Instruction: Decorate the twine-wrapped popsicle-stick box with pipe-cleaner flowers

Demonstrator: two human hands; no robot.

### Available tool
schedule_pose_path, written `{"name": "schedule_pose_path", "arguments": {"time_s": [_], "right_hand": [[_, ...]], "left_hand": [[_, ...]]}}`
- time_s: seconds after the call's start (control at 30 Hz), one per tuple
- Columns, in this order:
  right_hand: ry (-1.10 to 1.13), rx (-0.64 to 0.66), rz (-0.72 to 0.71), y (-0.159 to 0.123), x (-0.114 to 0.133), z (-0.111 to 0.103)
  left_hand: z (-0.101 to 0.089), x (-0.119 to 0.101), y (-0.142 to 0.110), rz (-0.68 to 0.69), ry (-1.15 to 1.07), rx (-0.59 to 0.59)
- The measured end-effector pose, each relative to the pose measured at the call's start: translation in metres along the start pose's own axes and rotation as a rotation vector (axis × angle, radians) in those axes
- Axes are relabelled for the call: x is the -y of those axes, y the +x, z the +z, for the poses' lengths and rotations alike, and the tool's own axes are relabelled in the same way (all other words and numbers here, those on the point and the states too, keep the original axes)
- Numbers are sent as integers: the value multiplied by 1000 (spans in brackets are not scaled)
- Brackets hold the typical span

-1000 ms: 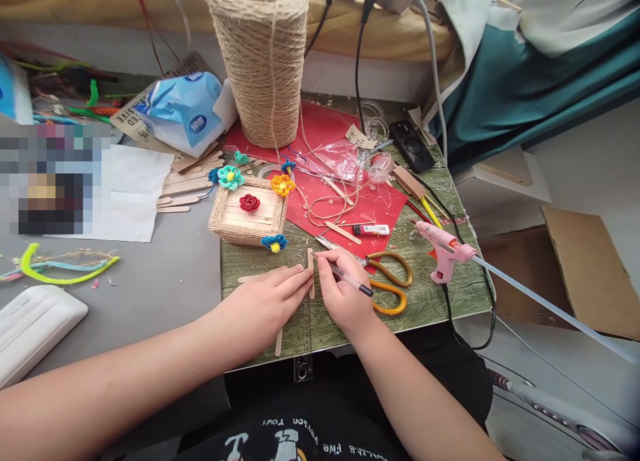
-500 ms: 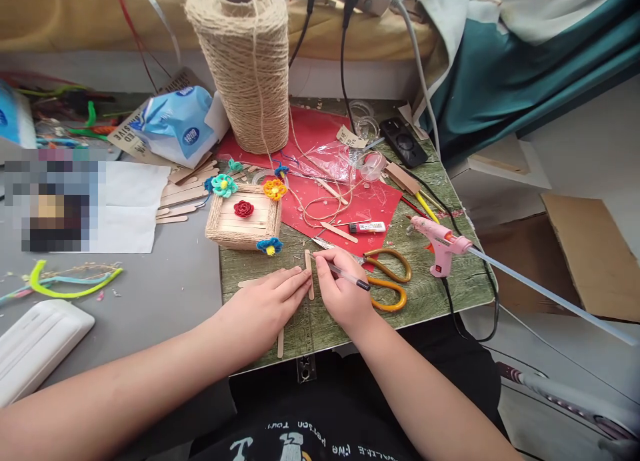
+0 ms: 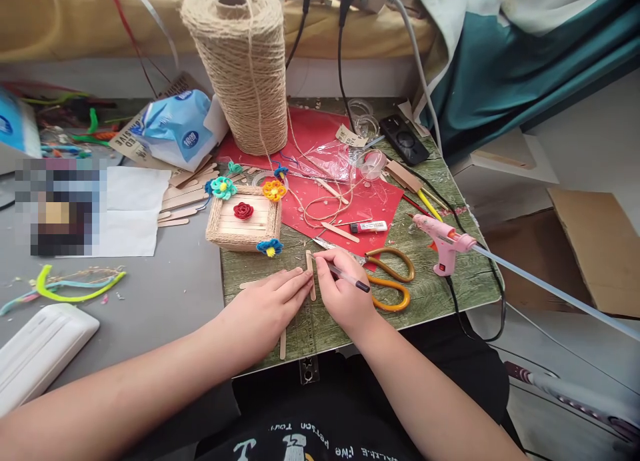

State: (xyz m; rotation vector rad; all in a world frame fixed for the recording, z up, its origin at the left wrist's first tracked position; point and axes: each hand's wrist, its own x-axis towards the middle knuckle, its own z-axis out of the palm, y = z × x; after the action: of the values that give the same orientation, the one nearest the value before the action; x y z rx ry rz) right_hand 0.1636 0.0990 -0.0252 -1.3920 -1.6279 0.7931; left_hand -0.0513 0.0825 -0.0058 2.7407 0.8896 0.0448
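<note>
My left hand (image 3: 273, 301) lies flat with its fingers stretched out, the fingertips against a wooden craft stick (image 3: 310, 266). Under that hand runs a clear ruler (image 3: 309, 369), which sticks out over the table's front edge. More craft sticks (image 3: 283, 345) show partly from beneath the palm. Closed around a pen (image 3: 345, 277) with a dark end, my right hand (image 3: 349, 294) holds the tip at the upper part of the upright stick. Just right of this hand lie scissors (image 3: 395, 294) with orange-brown handles. A twine-edged stick box (image 3: 243, 222) with colourful flowers stands beyond my left hand.
A pink glue gun (image 3: 445, 241) with a long glue stick rests at the right edge, its cord hanging down. A tall twine spool (image 3: 243, 74) stands at the back on red paper (image 3: 380, 194). A white case (image 3: 47, 347) and green pipe cleaner (image 3: 75, 294) lie left.
The view has shifted very slightly. Both hands, the pen and the craft stick keep nearly the same places.
</note>
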Motion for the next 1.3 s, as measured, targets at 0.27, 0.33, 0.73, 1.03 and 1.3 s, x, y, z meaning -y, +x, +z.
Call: {"name": "schedule_pose_path", "arguments": {"time_s": [0.27,0.33,0.73,1.03,1.3], "right_hand": [[11,-27,-12,0,-1,-2],[32,-24,-4,-1,-2,-2],[145,-93,-25,-39,13,-29],[-88,98,-385,-71,3,-30],[-208,97,-341,-76,-1,-24]], "left_hand": [[0,1,0,6,-25,8],[0,2,0,-7,-41,5],[-1,11,4,5,-110,-85],[-6,12,12,-15,-162,-150],[-4,13,13,0,-190,-183]]}}
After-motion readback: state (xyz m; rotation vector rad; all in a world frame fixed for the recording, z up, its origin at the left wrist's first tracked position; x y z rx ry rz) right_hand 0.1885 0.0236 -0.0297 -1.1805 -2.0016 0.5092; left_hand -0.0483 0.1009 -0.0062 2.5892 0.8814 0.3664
